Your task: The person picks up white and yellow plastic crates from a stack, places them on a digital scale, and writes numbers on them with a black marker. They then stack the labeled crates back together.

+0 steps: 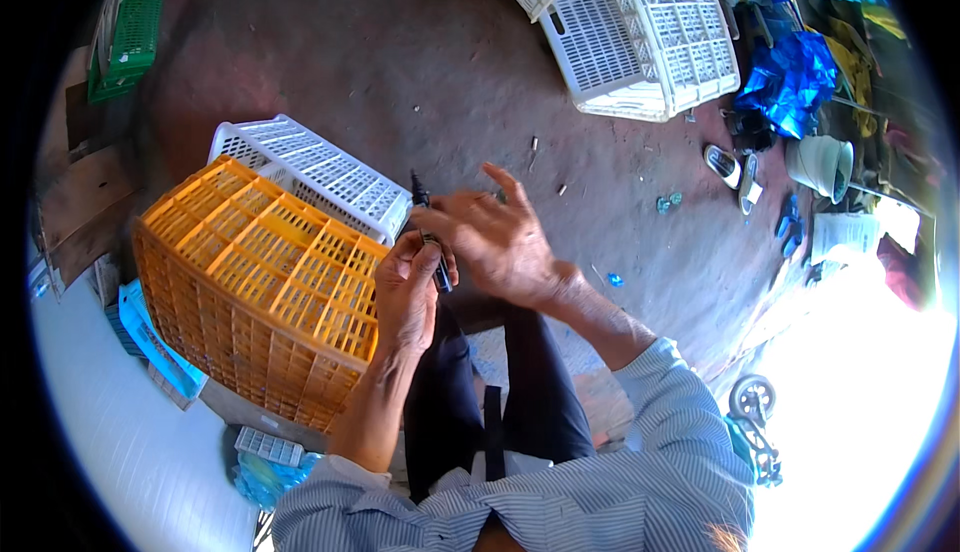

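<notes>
My left hand [409,282] grips a slim black pen-like tool [442,276] between thumb and fingers, in front of my knees. A ridged, pointed black end [419,189] stands out above my fingers; whether it is one piece with the lower part is hidden. My right hand [495,244] is motion-blurred, its fingertips at the black end and one finger raised away. Whether those fingertips pinch it I cannot tell. To the left of my hands is an orange plastic crate [262,233], with a white plastic crate [337,177] just behind it.
More white crates [694,34] stand at the far right and a green crate [139,34] at the far left. Slippers [722,166], a bucket [819,168] and blue foil-like sheeting [791,83] line the right side. A small wheel [751,397] shows at the lower right.
</notes>
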Demonstrator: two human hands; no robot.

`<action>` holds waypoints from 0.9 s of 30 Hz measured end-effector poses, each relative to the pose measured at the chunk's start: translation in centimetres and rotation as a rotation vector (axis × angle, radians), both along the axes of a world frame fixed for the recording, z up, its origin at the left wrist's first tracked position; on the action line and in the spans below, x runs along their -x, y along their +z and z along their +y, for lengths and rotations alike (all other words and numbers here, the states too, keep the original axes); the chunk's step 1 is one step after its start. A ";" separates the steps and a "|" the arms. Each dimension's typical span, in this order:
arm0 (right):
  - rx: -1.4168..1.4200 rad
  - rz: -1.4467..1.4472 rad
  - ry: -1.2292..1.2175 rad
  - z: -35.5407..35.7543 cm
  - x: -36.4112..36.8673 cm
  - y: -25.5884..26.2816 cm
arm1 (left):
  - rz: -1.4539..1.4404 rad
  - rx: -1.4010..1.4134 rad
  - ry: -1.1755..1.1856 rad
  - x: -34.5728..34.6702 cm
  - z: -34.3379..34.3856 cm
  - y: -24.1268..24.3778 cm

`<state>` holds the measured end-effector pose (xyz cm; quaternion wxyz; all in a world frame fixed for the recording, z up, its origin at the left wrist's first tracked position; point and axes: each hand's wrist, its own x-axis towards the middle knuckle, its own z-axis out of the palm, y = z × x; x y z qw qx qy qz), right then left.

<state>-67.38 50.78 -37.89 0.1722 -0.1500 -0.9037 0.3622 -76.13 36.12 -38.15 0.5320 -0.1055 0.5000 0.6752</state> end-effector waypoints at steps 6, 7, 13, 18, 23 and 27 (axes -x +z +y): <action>0.314 -0.388 -0.510 13.3 -4.1 -23.8 | 0.040 0.069 0.139 -2.2 7.4 -6.9; 0.250 -0.448 -0.538 15.6 -4.4 -29.0 | 0.036 0.068 0.153 -2.9 8.4 -8.8; -0.052 -0.868 -0.466 26.9 -0.3 -48.3 | 0.148 0.057 0.009 -3.4 13.5 -19.4; -0.252 -0.967 -0.506 31.1 0.0 -58.1 | 0.052 0.160 -0.327 1.1 15.8 -20.0; -0.338 -1.101 -0.383 32.4 -0.4 -58.2 | -0.027 0.246 -0.312 2.7 17.5 -21.0; 0.143 -0.747 -0.608 28.0 -0.2 -52.3 | 0.372 0.307 -0.469 1.5 18.6 -23.1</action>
